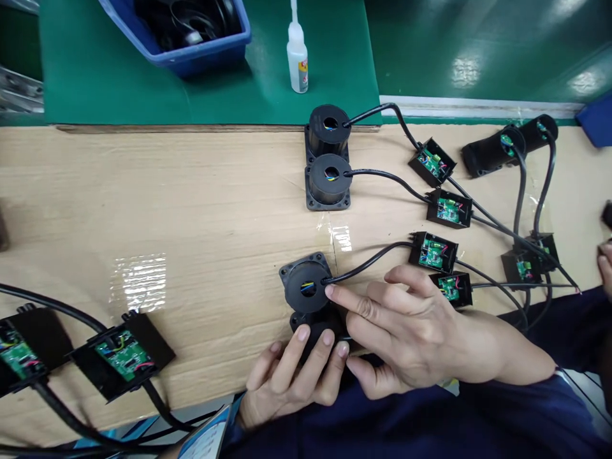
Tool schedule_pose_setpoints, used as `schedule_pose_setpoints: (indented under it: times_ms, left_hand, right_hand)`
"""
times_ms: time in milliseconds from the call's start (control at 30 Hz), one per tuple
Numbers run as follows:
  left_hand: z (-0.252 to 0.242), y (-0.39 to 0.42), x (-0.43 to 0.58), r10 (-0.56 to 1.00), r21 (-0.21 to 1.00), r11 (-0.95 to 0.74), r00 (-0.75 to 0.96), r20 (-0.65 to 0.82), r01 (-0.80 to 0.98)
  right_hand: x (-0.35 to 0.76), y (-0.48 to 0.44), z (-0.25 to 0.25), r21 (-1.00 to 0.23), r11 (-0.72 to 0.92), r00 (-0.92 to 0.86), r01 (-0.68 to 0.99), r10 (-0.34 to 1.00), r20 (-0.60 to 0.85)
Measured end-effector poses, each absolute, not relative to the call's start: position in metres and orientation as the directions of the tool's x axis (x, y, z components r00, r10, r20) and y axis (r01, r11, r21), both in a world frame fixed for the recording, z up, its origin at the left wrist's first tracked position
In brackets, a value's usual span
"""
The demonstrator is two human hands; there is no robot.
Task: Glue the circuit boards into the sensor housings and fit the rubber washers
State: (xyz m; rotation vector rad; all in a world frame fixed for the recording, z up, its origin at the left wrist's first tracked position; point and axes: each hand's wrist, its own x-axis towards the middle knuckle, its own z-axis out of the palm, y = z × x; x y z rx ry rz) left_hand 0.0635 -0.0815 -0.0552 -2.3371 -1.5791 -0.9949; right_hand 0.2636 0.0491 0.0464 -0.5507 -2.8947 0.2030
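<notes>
My left hand has its fingers curled over a black round housing near the table's front edge, partly hidden by the fingers. Just beyond it, touching or nearly so, stands another black housing with a square flange and coloured wires in its top hole. My right hand reaches in from the right, index finger extended to this housing's rim beside its black cable. The right thumb is apart from the fingers, and nothing shows held there. That cable runs to an open black box with a green circuit board.
Two similar housings stand farther back, cabled to open circuit boxes. Black tubes lie at right; more boxes at left. A blue bin and white bottle stand behind. Another person's hand shows at the right edge.
</notes>
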Motion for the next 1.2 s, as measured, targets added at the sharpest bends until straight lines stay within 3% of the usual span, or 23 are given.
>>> schedule_pose_setpoints:
  times_ms: [100, 500, 767, 1000, 1200]
  left_hand:
    - [-0.047, -0.075, 0.065, 0.675, 0.106, -0.477, 0.286, 0.680, 0.872]
    - [-0.041, -0.079, 0.071, 0.729, 0.158, -0.441, 0.250, 0.638, 0.883]
    - [-0.036, -0.080, 0.069, 0.731, 0.091, -0.461, 0.320, 0.603, 0.883]
    - [-0.040, -0.081, 0.072, 0.732, 0.122, -0.467, 0.305, 0.610, 0.876]
    - [-0.046, -0.080, 0.072, 0.709, 0.142, -0.442, 0.248, 0.660, 0.886]
  right_hand:
    - [0.264, 0.047, 0.045, -0.168, 0.916, -0.906, 0.364, 0.390, 0.162]
    - [0.265, 0.050, 0.046, -0.177, 0.920, -0.918, 0.349, 0.374, 0.129]
    - [0.272, 0.053, 0.049, -0.210, 0.935, -0.945, 0.286, 0.311, 0.096]
    - [0.269, 0.045, 0.052, -0.128, 0.942, -0.945, 0.312, 0.321, 0.062]
    - [0.269, 0.046, 0.049, -0.127, 0.943, -0.944, 0.307, 0.319, 0.082]
